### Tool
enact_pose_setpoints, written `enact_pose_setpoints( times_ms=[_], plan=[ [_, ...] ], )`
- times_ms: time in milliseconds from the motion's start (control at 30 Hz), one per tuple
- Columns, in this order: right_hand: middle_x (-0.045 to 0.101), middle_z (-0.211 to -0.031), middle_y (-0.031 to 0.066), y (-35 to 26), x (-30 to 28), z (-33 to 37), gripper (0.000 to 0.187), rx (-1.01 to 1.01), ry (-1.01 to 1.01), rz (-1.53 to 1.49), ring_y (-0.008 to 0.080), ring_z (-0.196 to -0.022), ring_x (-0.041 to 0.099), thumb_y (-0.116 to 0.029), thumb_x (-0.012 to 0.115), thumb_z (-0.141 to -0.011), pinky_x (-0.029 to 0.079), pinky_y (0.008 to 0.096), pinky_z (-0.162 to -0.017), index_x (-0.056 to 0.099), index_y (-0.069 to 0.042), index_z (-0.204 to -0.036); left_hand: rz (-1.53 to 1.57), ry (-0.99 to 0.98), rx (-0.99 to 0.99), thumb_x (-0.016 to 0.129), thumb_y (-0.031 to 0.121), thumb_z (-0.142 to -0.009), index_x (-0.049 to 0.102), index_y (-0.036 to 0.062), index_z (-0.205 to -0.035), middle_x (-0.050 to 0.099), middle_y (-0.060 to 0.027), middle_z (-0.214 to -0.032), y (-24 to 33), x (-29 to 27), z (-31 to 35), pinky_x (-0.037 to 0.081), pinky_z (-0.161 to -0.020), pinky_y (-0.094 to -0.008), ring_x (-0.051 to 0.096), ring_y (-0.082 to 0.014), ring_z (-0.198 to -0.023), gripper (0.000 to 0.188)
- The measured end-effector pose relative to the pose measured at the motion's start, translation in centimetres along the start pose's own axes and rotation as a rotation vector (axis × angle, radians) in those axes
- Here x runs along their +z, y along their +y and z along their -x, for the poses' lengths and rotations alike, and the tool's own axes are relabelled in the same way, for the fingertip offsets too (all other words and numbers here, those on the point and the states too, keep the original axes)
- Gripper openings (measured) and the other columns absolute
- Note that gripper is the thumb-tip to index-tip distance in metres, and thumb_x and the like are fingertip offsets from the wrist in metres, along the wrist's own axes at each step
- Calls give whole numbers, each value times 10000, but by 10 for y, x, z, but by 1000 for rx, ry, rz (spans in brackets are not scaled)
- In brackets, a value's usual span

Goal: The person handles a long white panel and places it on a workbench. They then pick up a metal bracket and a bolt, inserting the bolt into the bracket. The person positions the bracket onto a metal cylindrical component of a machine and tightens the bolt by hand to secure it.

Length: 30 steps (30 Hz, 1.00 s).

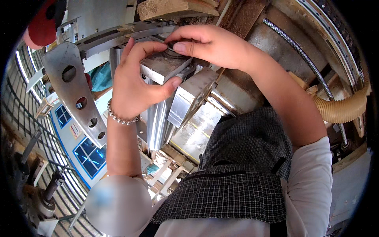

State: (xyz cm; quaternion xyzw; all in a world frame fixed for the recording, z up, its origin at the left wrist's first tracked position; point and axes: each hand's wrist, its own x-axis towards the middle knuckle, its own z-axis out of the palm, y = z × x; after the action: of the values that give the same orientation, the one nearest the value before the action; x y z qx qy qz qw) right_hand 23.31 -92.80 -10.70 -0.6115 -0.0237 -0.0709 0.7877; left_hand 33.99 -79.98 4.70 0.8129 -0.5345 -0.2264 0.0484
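In the upper middle is a grey metal block point(167, 68) with a dark round ring-like part point(173, 50) on top. My right hand point(211, 44) reaches in from the right, its thumb and index finger pinching this dark round part. My left hand point(134, 81), with a beaded bracelet point(118, 116) at the wrist, curves about the block's left side. Its index fingertip touches the round part's edge, while its thumb stretches apart along the block's lower corner. My fingers partly hide the round part, so its exact kind is unclear.
A long metal arm with round holes point(75, 79) stands left of my left hand. Below the block are a rectangular metal piece point(193, 93) and a shiny column point(156, 126). Wood point(177, 10) lies beyond, and a ribbed tan hose point(341, 106) curves near my right elbow.
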Motion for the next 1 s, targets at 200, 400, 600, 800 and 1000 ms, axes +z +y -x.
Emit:
enact_pose_setpoints(
  times_ms=[200,400,600,800,1000],
  plan=[
    [636,-1048,57,4,-2,-2,299,-38,-12,-95,119,-974,570,-222,565,-957,457,271,-856,587,-33,-1188,-27,34,45,854,341,-555,578,79,-1001,653,-42,-952,-3,3,-1,253,-1125,-507,644,-254,-917,586],
    [608,-797,53,-8,-12,-17,143,-248,-18,205,122,-747,563,-164,598,-919,452,289,-664,575,-42,-990,-24,86,110,872,352,-535,552,80,-965,643,-38,-935,-9,8,1,299,-1098,-519,643,-262,-876,601],
    [538,-703,11,-28,-6,-19,128,19,48,184,76,-679,500,-126,616,-900,401,259,-594,525,-38,-878,-21,131,107,871,358,-535,534,77,-972,636,-45,-916,-8,10,1,305,-1092,-518,637,-274,-853,620],
    [556,-719,12,-27,5,-23,155,181,148,225,86,-684,506,-178,619,-899,409,265,-604,555,-37,-886,20,97,51,864,362,-560,519,39,-1057,625,-88,-953,-3,9,4,260,-1128,-505,622,-256,-952,686],
    [575,-754,61,-29,3,-23,212,115,121,269,142,-719,532,-245,583,-928,442,311,-656,569,-34,-936,82,123,107,841,540,-553,464,53,-1273,640,-131,-1123,-14,7,16,195,-1121,-537,597,-305,-1105,947]
  ],
)
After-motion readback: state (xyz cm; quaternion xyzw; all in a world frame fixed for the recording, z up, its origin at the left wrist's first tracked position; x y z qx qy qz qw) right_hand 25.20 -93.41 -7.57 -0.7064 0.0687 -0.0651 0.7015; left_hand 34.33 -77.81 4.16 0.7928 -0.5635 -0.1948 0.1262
